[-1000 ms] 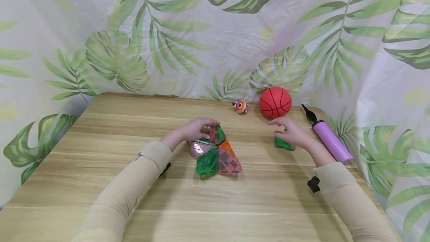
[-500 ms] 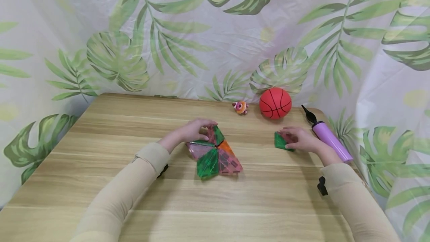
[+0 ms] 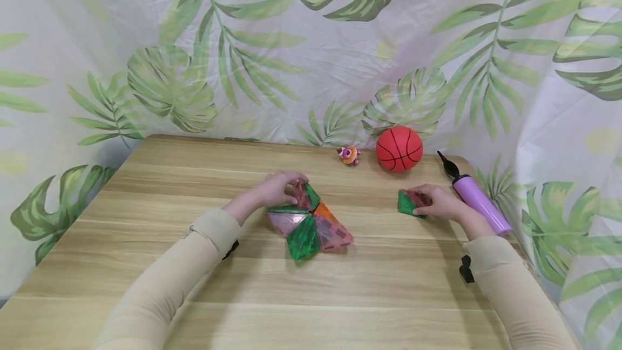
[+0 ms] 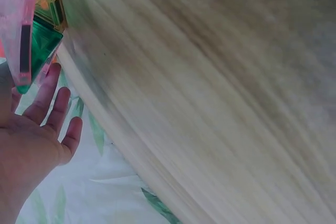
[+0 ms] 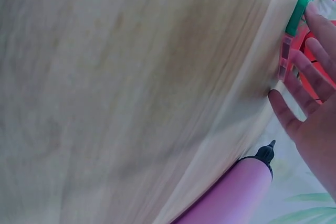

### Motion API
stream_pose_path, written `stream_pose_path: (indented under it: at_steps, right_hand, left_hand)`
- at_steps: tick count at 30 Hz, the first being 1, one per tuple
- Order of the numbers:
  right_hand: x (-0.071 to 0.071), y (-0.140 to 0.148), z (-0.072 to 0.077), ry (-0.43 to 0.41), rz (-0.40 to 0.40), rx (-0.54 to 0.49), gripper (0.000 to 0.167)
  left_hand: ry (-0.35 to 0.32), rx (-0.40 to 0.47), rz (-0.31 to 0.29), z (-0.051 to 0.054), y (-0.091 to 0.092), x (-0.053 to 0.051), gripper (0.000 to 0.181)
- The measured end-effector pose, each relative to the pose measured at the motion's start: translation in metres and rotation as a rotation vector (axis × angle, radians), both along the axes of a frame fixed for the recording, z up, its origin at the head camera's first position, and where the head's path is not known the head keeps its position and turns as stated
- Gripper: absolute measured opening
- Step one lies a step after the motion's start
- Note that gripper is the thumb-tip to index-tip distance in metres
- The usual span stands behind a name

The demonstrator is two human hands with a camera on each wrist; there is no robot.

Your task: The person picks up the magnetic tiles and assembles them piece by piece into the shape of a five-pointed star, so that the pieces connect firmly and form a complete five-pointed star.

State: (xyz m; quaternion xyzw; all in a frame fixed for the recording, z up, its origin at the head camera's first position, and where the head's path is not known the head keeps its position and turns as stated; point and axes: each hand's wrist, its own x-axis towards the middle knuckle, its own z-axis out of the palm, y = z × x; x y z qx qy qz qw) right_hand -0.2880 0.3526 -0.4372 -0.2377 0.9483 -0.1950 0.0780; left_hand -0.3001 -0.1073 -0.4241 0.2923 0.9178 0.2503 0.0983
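Note:
Near the middle of the table, translucent magnetic tiles [image 3: 303, 237] in green, pink and orange are joined into a raised shape fanning out from one point. My left hand [image 3: 276, 190] grips a pink tile at its back left side. The left wrist view shows that hand [image 4: 37, 137] beneath the tiles' edges, a green tile [image 4: 46, 40] above its fingertips. To the right, a smaller green-and-pink tile piece [image 3: 406, 202] is on the table. My right hand [image 3: 439, 203] pinches its pink part between thumb and fingers. Its thumb is out of sight in the right wrist view.
A red ball [image 3: 399, 148] with black lines stands at the back right, beside a small toy figure [image 3: 349, 155]. A purple hand pump [image 3: 481, 204] lies along the right edge, close to my right hand. A leaf-printed cloth [image 3: 262, 58] hangs behind the table [image 3: 311, 307].
My right hand has come down from above the small tile piece and taken hold of it. The left hand has shifted slightly left, and the larger tile shape has turned a little with it.

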Motion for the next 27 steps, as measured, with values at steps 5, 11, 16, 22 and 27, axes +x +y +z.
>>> stream_pose_path:
  at_steps: [5, 11, 16, 22, 27]
  right_hand:
    - [0.002, -0.003, 0.001, -0.001, -0.047, 0.047, 0.063]
    - [0.006, -0.011, 0.003, -0.044, -0.116, 0.062, 0.069]
    - [0.006, -0.018, 0.003, -0.07, -0.147, 0.079, 0.074]
    - [0.004, -0.024, 0.004, -0.121, -0.153, 0.09, 0.074]
    - [0.004, -0.027, 0.002, -0.143, -0.172, 0.061, 0.069]
  left_hand:
    - [-0.012, 0.0, 0.033, 0.002, -0.002, 0.005, 0.056]
    - [0.026, -0.013, 0.044, 0.002, -0.007, 0.01, 0.054]
    - [0.043, -0.03, 0.075, -0.001, -0.01, 0.014, 0.055]
    - [0.044, -0.035, 0.093, 0.0, -0.012, 0.02, 0.054]
    - [0.052, -0.023, 0.083, 0.001, -0.015, 0.021, 0.052]
